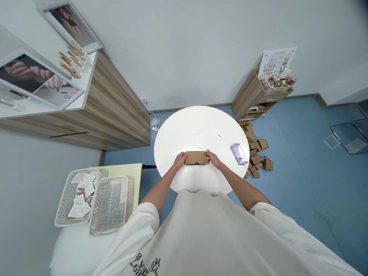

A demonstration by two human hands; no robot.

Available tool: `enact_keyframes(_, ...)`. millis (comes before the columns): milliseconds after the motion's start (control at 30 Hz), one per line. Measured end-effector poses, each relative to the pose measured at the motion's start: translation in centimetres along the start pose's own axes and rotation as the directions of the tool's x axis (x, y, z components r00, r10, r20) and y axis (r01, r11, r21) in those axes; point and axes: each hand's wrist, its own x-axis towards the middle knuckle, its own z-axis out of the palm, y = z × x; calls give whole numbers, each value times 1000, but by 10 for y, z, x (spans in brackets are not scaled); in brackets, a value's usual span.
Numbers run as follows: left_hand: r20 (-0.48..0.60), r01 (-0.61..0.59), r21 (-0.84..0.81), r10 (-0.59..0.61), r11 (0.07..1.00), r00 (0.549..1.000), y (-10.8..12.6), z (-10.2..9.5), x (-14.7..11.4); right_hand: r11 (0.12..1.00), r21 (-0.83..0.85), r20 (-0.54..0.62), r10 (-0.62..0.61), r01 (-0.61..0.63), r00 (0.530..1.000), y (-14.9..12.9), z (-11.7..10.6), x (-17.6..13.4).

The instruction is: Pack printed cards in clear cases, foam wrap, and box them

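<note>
A small brown cardboard box (196, 157) lies on the round white table (198, 126), its long side running left to right. My left hand (181, 158) grips the box's left end, fingers closed on its edge. At the opposite end, my right hand (212, 157) holds the right edge, with the fingers near the top corner. The box looks closed along its top face, with a small dark notch at its near edge. Its underside is hidden.
A pixelated purple object (239, 154) lies on the table's right side. Several cardboard boxes (255, 153) are heaped on the blue floor beyond it. White baskets (109, 205) stand at the lower left. A wooden cabinet (120, 111) rises at the left, and a small one (253, 96) stands at the back right.
</note>
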Motion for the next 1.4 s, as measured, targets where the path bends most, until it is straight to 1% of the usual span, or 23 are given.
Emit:
enact_keyframes(67, -39, -75, 191, 84, 979, 996, -15, 6, -6, 978, -203, -37, -56, 47, 998, 14, 6, -2)
enact_keyframes(133, -47, -103, 346, 127, 933, 991, -30, 11, -14, 921, -385, -61, -79, 50, 995, 29, 10, -5)
enact_keyframes(167, -40, -103, 390, 128, 915, 991, -37, 14, -17, 895, -444, -55, -79, 47, 995, 37, 11, -8)
enact_keyframes(233, -25, -103, 433, 126, 896, 992, -47, 17, -24, 860, -507, -41, -84, 52, 996, 49, 13, -13)
enact_keyframes(300, -19, -111, 441, 133, 891, 991, -52, 18, -30, 849, -521, -38, -118, 81, 992, 57, 14, -18)
enact_keyframes(400, -25, -110, 432, 134, 895, 991, -50, 19, -36, 841, -530, -46, -153, 106, 987, 61, 16, -26)
enact_keyframes(500, -8, -107, 411, 121, 905, 993, -42, 20, -40, 828, -551, -35, -151, 107, 988, 57, 20, -31)
enact_keyframes(567, -8, -120, 392, 133, 912, 991, -35, 20, -43, 826, -552, -36, -158, 112, 987, 50, 22, -33)
enact_keyframes(800, -143, -160, 280, 206, 947, 968, -17, 14, -45, 835, -534, -86, -212, 135, 973, 23, 19, -36)
enact_keyframes(900, -210, -192, 188, 230, 963, 950, -16, 15, -42, 864, -479, -119, -241, 156, 963, 22, 20, -31)
enact_keyframes(1033, -264, -181, 106, 204, 978, 943, -18, 19, -36, 908, -389, -213, -252, 155, 944, 26, 25, -18)
enact_keyframes(1100, -289, -169, 122, 198, 978, 937, -18, 20, -33, 907, -394, -248, -259, 147, 933, 28, 27, -13)
enact_keyframes(1267, -360, -161, 236, 240, 958, 902, -15, 18, -32, 875, -462, -282, -302, 147, 911, 25, 27, -9)
enact_keyframes(1333, -359, -152, 269, 245, 951, 900, -13, 18, -31, 860, -488, -290, -318, 146, 903, 23, 27, -10)
enact_keyframes(1400, -341, -144, 289, 243, 946, 908, -10, 17, -30, 838, -526, -280, -333, 146, 901, 20, 28, -10)
